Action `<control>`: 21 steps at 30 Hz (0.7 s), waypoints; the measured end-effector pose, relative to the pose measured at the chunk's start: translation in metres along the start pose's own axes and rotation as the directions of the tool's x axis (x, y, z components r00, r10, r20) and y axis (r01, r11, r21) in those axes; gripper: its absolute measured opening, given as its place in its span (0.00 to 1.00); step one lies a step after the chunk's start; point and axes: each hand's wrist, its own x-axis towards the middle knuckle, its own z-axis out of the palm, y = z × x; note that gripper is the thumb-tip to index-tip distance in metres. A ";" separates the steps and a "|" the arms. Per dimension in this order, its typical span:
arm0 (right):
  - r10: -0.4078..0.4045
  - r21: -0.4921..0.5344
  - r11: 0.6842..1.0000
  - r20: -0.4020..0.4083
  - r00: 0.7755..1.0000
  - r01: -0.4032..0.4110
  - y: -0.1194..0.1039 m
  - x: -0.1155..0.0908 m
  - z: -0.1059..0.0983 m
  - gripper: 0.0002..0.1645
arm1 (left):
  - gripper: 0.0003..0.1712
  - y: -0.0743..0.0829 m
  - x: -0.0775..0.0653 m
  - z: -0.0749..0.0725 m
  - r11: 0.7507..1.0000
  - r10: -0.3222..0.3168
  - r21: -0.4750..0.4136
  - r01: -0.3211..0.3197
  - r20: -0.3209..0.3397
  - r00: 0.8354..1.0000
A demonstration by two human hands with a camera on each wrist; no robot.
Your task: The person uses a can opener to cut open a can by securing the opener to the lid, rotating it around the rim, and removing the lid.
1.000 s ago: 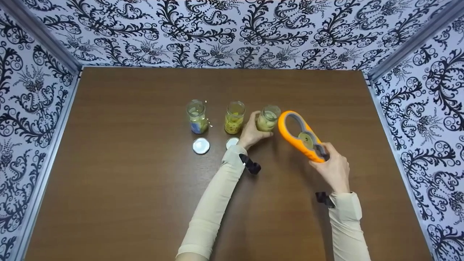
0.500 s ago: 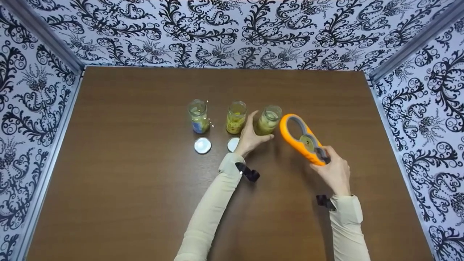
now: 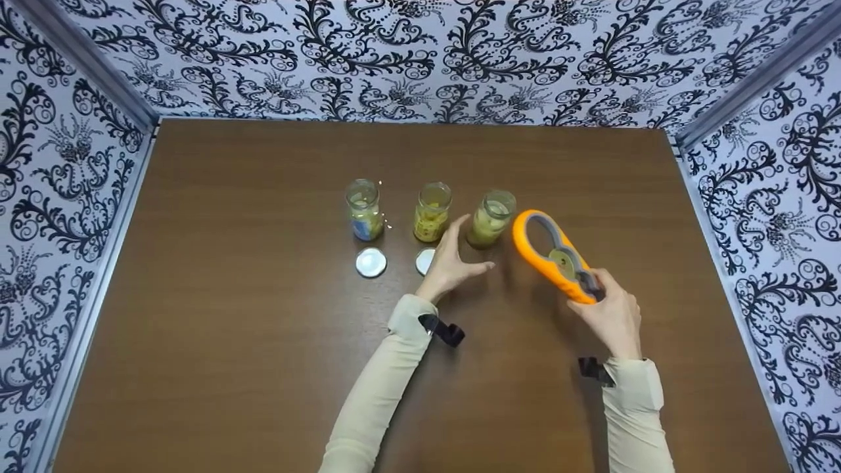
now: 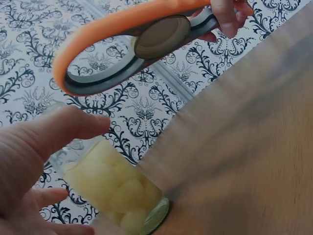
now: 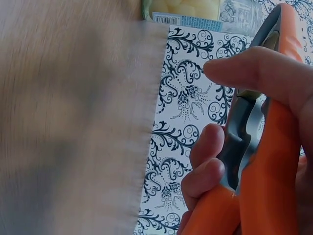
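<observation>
My right hand [image 3: 614, 318] grips an orange-and-grey jar opener [image 3: 553, 274] by its handle end, held up off the table. A round, lid-like disc [image 4: 162, 36] sits in the opener's smaller ring. My left hand [image 3: 449, 266] is spread, thumb apart from the fingers, and holds nothing. Just beyond it stands the right-hand glass jar [image 3: 487, 230], lidless, with pale yellowish pieces in liquid. In the left wrist view this jar [image 4: 117, 188] shows between thumb and fingers, with a gap. The right wrist view catches the jar's label [image 5: 195, 22].
Two more open jars stand to the left: a middle jar [image 3: 430, 223] of yellow pieces and a left jar [image 3: 365, 220] with a blue label. White lids [image 3: 371, 263] lie before them, one partly behind my left hand. Small crumbs dot the table [image 3: 263, 295]. Patterned walls enclose it.
My left hand has let go of the right-hand jar and drawn back toward me and slightly left. The right hand keeps its grip on the jar opener, nearly still.
</observation>
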 end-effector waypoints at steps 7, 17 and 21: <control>-0.011 0.004 1.000 0.001 1.000 0.011 0.002 -0.002 -0.001 0.29 | 0.46 0.004 -0.010 -0.008 0.998 -0.002 0.070 -0.003 0.074 0.997; -0.165 0.013 0.986 0.015 0.986 0.165 0.007 -0.002 0.004 0.30 | 0.30 0.001 -0.025 -0.014 1.000 0.030 -0.004 -0.030 0.203 0.979; -0.222 0.031 0.975 0.037 0.974 0.221 0.006 -0.001 0.009 0.29 | 0.26 0.000 -0.029 -0.014 0.985 -0.004 -0.164 0.051 0.280 0.960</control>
